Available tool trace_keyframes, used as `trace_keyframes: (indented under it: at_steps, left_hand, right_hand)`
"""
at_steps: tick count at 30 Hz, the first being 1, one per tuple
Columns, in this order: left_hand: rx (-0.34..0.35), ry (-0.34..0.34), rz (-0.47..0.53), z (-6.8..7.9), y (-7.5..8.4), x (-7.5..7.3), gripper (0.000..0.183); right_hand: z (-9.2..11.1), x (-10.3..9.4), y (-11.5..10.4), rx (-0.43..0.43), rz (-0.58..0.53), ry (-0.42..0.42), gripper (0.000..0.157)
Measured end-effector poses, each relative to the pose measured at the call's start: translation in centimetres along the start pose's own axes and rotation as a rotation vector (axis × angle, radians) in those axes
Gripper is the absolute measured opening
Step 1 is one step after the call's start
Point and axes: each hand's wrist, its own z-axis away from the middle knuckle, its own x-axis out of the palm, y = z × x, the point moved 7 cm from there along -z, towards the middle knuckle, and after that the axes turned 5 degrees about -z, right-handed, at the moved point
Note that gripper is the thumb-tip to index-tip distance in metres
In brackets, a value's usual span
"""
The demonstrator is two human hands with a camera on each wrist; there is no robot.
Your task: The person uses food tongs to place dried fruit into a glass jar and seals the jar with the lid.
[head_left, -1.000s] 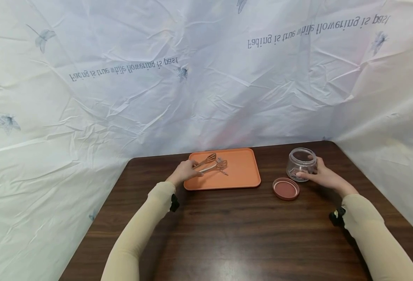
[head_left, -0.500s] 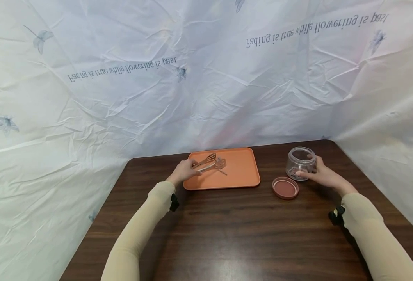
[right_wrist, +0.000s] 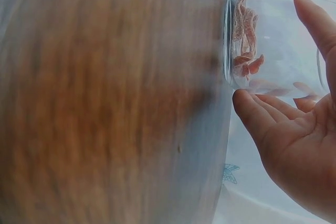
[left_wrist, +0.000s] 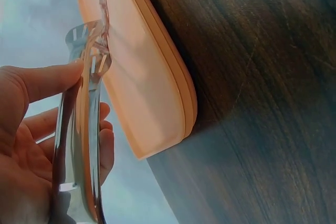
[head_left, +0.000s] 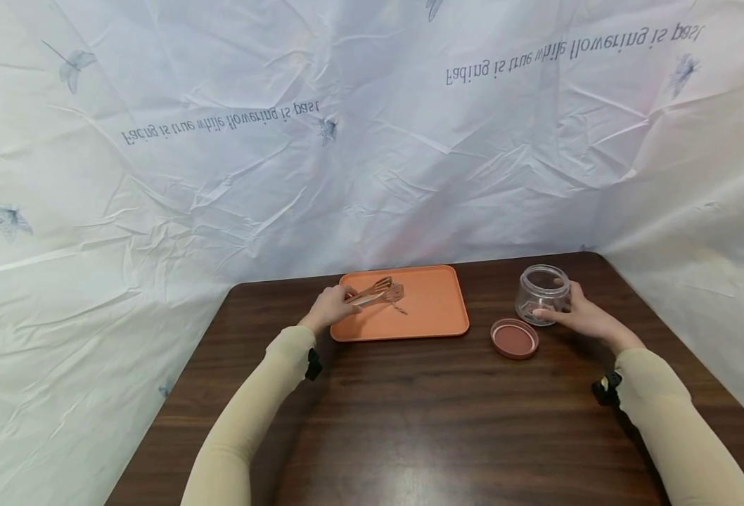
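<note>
My left hand holds metal tongs with slotted ends, the thumb on one arm and fingers round the other. In the left wrist view the tong tips meet at a thin brownish dried strip above the orange tray. My right hand grips the side of a clear jar, which stands uncapped on the table. Several reddish-brown strips lie at the jar's bottom in the right wrist view.
A reddish-brown round lid lies on the dark wooden table, just in front of the jar. A wrinkled white printed sheet hangs behind the table and along its sides.
The tongs' two ends have drawn closer together around the strip on the tray. My right hand and the jar stay where they were.
</note>
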Motion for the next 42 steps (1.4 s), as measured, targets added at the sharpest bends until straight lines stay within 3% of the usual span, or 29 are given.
trace_keyframes:
  at_steps: [12,24,31,42]
  left_hand:
    - [0.012,0.033,-0.032,-0.1,0.0,-0.1,0.032]
    - [0.003,0.086,0.060,0.6,-0.8,-1.7,0.033]
    - [0.016,0.118,0.107,1.1,-0.8,-3.9,0.037]
    - [0.032,0.180,0.117,1.6,-0.6,-10.1,0.038]
  right_hand:
    - [-0.1,-0.1,0.1,-0.011,0.019,-0.001,0.106]
    - [-0.2,-0.1,0.2,-0.008,0.011,0.001,0.108]
    - [0.0,0.0,0.1,-0.002,0.012,-0.002,0.109]
    - [0.2,0.1,-0.1,0.000,0.012,-0.004,0.108]
